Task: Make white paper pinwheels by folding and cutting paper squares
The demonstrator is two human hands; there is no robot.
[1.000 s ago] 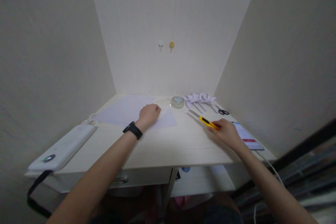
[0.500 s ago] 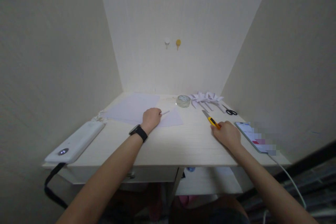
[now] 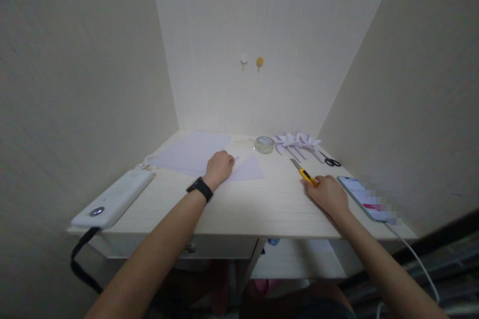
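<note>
My left hand point(image 3: 220, 165), with a black watch at the wrist, is closed over the paper near the middle of the desk. A short end of a thin white stick point(image 3: 237, 158) pokes out past its fingers; the rest is hidden. Beside that hand lies a small white paper piece point(image 3: 250, 169) with a pointed top, and behind it spread larger white sheets point(image 3: 192, 148). My right hand point(image 3: 328, 195) grips a yellow utility knife point(image 3: 308, 177) low over the desk at the right. The knife's blade is out and points away, toward the back left.
A roll of clear tape point(image 3: 264, 145) stands near the back, beside several folded white paper pinwheels point(image 3: 298, 140). Black scissors point(image 3: 332, 162) and a phone point(image 3: 361, 198) on a cable lie right. A white device point(image 3: 114, 200) with a black strap occupies the left edge, near paper scraps point(image 3: 145, 162).
The view has shifted slightly. Less of the thin white stick shows beyond my left hand's fingers. My right hand still holds the utility knife in about the same place.
</note>
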